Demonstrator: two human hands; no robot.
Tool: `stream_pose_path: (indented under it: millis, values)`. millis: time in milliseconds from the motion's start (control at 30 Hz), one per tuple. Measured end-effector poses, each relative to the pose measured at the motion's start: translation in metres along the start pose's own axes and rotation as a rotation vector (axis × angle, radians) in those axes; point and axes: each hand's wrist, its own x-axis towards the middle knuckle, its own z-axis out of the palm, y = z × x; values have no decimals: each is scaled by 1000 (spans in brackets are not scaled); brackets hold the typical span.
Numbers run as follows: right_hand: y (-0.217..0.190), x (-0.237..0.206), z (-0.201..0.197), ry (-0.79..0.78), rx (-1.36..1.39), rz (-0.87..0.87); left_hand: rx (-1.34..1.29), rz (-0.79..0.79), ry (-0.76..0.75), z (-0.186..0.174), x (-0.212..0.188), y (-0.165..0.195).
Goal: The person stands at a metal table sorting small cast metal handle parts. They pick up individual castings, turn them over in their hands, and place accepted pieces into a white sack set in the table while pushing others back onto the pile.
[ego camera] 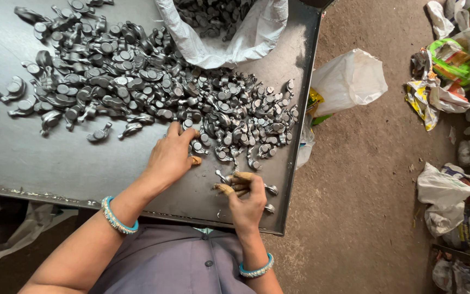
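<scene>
Right hand [247, 197] is clamped on a metal part [229, 179], long axis crosswise; left hand [171, 155], fingers spread, rests on the pile [153, 81] beside it.

I am seeing the white sack [229, 38] getting cut off by the top edge. My right hand [247, 198] is hiding most of the small metal part [270, 189] in it. The floor bags [458, 212] are running off the right side.

Left hand [171, 155] lies flat, fingers spread forward; right hand [247, 196] curls closed, fingers bunched.
</scene>
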Motion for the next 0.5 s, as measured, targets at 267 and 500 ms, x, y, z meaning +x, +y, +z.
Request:
stream_pose_path:
  millis: [267, 500]
  values:
    - [32, -15, -24, -212, 1197, 665, -82, 19, -93, 26, -25, 7]
    - [40, -19, -33, -238, 1260, 786, -282, 152, 77, 35, -40, 9]
